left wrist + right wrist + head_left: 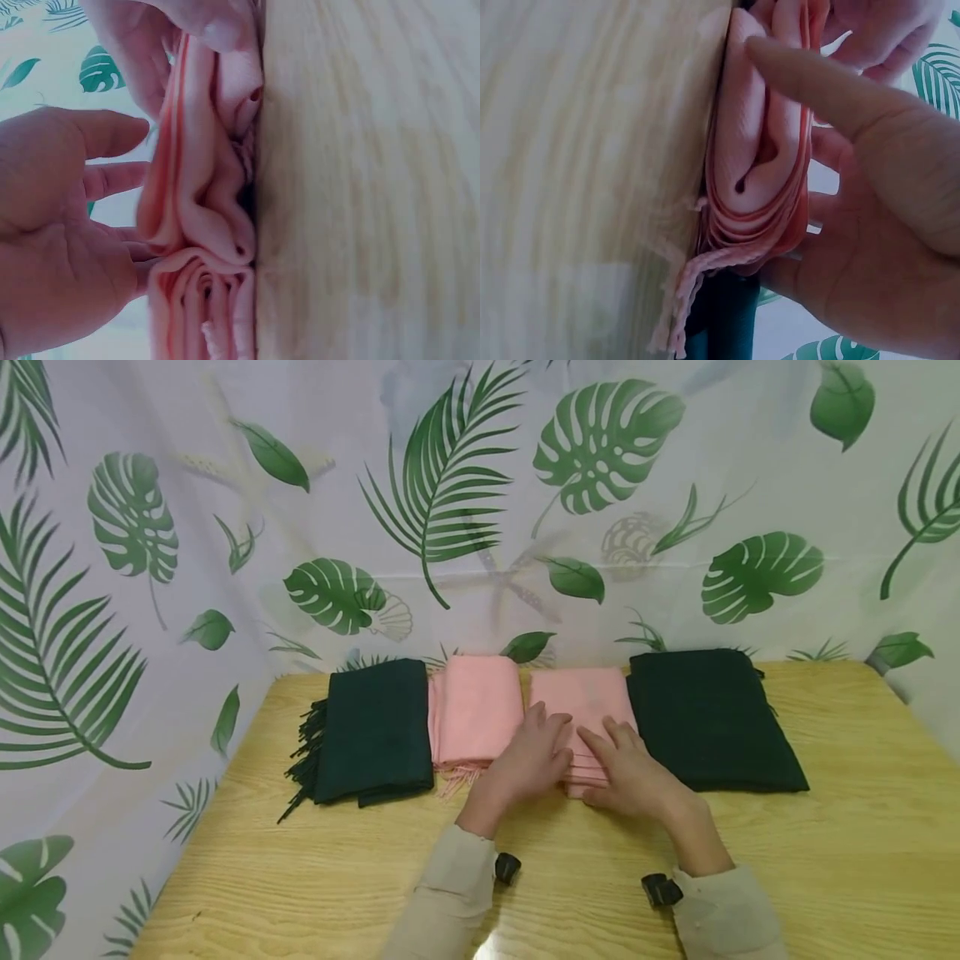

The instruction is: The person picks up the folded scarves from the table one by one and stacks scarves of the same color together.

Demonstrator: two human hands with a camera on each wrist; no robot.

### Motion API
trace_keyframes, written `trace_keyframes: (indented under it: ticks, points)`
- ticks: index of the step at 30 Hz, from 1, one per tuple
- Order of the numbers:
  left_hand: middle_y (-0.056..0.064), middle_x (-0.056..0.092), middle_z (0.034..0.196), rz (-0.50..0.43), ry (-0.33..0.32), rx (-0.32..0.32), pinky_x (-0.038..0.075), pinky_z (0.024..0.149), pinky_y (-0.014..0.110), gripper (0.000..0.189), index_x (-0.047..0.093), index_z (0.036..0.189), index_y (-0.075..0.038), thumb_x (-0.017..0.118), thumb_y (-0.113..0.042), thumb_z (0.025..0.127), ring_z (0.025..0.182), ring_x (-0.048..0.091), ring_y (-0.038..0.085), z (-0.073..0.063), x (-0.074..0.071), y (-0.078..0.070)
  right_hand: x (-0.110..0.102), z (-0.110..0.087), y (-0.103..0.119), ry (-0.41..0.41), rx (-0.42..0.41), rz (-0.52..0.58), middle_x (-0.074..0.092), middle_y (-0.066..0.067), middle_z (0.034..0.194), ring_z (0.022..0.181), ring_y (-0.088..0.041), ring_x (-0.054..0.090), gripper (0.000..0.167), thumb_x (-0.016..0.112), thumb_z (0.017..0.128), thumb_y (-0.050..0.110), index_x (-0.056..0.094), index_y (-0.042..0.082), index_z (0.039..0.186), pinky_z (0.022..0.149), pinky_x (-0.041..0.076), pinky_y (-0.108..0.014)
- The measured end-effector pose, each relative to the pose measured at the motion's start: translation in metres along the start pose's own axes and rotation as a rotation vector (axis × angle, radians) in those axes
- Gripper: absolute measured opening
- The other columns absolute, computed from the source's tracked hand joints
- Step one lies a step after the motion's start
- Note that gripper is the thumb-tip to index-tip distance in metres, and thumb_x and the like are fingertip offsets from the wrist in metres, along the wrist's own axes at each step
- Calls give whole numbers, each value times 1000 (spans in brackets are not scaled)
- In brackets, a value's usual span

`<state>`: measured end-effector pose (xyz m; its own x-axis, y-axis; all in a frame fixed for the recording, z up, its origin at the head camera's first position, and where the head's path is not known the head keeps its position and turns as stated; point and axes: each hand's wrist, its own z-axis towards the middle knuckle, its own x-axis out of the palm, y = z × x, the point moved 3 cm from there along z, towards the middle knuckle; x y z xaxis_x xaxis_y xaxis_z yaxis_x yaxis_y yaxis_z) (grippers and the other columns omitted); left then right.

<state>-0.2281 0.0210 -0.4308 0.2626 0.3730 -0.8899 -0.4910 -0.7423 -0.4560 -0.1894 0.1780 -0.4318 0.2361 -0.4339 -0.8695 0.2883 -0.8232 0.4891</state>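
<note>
Head view shows me a folded pink cloth (581, 687) on the counter (862, 860), between a second pink cloth (480, 706) and a dark cloth (708, 722). I see the left hand (528, 756) at its left side, the right hand (633, 777) at its right, fingers spread on both, right thumb touching its front folds.

Head view — downward, wrist views — close, sharing pink cloth (581, 689)

Staged-looking indoor corner; can't tell home or studio. Leaf-print backdrop (480, 635) beyond the right hand (633, 774), also out past the left hand (527, 762); wood-grain bench (847, 852) beneath both; black device (662, 891) at right wrist.
</note>
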Motion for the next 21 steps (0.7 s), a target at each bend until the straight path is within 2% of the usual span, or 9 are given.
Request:
trace_keyframes:
  ticks: [2, 5, 9, 12, 17, 21]
  points:
    - [24, 35, 150, -4, 5, 9, 38, 111, 40, 46, 45, 146, -6, 51, -19, 103, 136, 42, 32, 4, 0, 1, -2, -1, 0, 17, 3, 28, 16, -35, 156, 143, -55, 13, 84, 74, 89, 38, 34, 3, 153, 105, 27, -72]
    - [23, 41, 146, 57, 15, 35, 40, 109, 38, 44, 48, 144, -7, 52, -17, 102, 133, 46, 30, 7, 0, -1, -8, -1, -4, 28, 4, 102, 14, -34, 157, 143, -55, 12, 84, 71, 90, 44, 35, 2, 153, 105, 25, -73]
    - [24, 43, 146, 117, 16, 62, 39, 110, 39, 42, 50, 144, -7, 52, -18, 103, 133, 47, 32, 9, -1, -3, -12, 0, -10, 1, -2, 192, 13, -34, 157, 141, -56, 15, 67, 64, 97, 33, 40, -1, 148, 105, 24, -73]
    - [24, 40, 148, 108, 16, 49, 38, 111, 39, 43, 50, 144, -9, 53, -19, 103, 136, 44, 33, 9, -1, -3, -11, 4, -15, -27, 25, 219, 7, -35, 157, 142, -58, 11, 59, 60, 99, 25, 40, -1, 148, 106, 21, -74]
    - [25, 33, 154, 43, 37, 5, 34, 114, 41, 45, 49, 146, -12, 54, -20, 103, 143, 36, 34, 8, 4, -1, -6, 9, -19, -15, 98, 222, -7, -37, 157, 143, -60, 3, 70, 61, 98, 27, 30, 1, 154, 106, 18, -75]
    - [24, 33, 154, 103, 51, 0, 36, 112, 41, 45, 46, 149, -15, 52, -22, 104, 140, 38, 34, 9, 5, -1, -6, 10, -19, 17, 100, 214, -11, -37, 157, 143, -60, 2, 75, 60, 99, 32, 24, 3, 157, 106, 19, -73]
